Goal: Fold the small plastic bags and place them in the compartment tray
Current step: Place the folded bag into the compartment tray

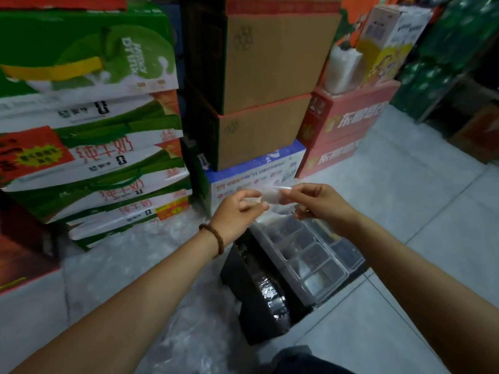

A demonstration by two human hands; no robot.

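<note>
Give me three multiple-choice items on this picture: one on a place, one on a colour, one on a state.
1. The tray sits:
A) on the brown cardboard boxes
B) on a black box
C) on the green cartons

2. The bracelet on the left wrist is:
A) blue
B) white
C) brown

3. The small plastic bag is:
A) pinched between the left hand and the right hand
B) lying in the tray
C) lying on the floor

Answers:
1 B, the tray rests on top of the black box.
2 C, its beads are brown.
3 A, fingers of both hands grip the bag in the air above the tray.
</note>
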